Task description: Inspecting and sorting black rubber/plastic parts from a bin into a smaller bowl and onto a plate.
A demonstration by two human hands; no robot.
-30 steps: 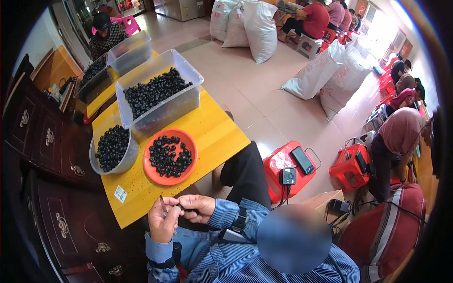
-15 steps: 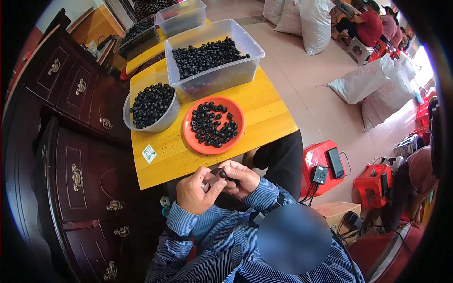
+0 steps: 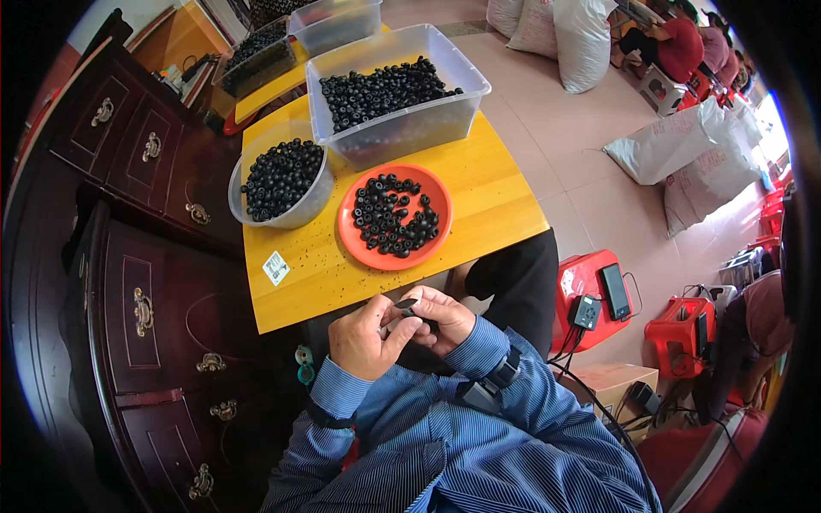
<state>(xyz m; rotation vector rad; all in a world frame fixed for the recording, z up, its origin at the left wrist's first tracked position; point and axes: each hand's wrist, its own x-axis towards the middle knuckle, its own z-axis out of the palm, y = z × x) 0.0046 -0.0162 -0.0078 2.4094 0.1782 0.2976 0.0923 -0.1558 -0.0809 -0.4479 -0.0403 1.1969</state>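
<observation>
The right hand (image 3: 446, 322) has its grip pinched shut on a small dark piece (image 3: 406, 304), held between both hands just off the near edge of the yellow table (image 3: 487, 201). The left hand (image 3: 357, 344) meets it, thumb and fingers curled nearly together; whether they hold anything cannot be told. An orange plate (image 3: 359, 250) of black beads (image 3: 393, 239) sits beyond.

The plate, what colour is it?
The plate is orange-red; it shows best in the head view.
</observation>
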